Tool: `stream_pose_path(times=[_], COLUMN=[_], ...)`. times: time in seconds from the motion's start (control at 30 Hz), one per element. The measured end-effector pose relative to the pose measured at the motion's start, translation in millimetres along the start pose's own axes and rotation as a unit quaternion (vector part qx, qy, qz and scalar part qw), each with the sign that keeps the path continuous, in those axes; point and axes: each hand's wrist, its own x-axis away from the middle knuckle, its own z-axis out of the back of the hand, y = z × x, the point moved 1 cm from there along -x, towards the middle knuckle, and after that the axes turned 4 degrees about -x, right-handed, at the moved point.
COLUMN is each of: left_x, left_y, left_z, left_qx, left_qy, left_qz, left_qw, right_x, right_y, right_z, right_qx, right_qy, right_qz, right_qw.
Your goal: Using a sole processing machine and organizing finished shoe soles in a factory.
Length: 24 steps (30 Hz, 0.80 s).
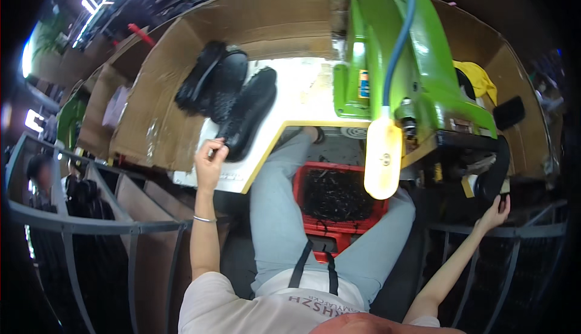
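Observation:
Several black shoes lie on the white tabletop at the left. My left hand is closed, its fingertips pinched at the near end of the closest black shoe. Two more black shoes rest against each other behind it. My right hand reaches far out to the right, fingers closed at the lower end of a black curved part. That part sits beside the green machine, below its right end; whether it is a wheel or a loose piece is unclear.
A lit yellow-white lamp on a blue flexible neck hangs before the machine. Cardboard walls surround the table. Between my legs stands a red crate with dark scraps. Metal racks flank me. A yellow cloth lies at right.

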Motion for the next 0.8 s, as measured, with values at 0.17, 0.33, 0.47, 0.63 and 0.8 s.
stream_pose_path(times=[0.17,0.33,0.47,0.63,0.8], left_x=[46,60,71,95,104], left_y=[-1,38,106,117,152], left_z=[29,39,15,-51,-139], left_qx=[0.055,0.230,0.270,0.495,0.481], left_qy=[0.031,0.116,-0.006,-0.170,-0.196], left_qz=[0.051,-0.001,0.023,0.276,0.211], left_qw=[0.997,0.966,0.962,0.806,0.828], right_x=[103,227,305,309,234], right_y=[-70,-111,-165,-194,-183], right_z=[-23,-41,-50,-69,-53], right_qx=[-0.013,-0.136,-0.332,-0.537,-0.474], right_qy=[-0.050,-0.223,-0.474,-0.395,-0.284], right_qz=[0.101,0.010,-0.237,-0.327,-0.221], right_qw=[0.994,0.965,0.780,0.670,0.803])
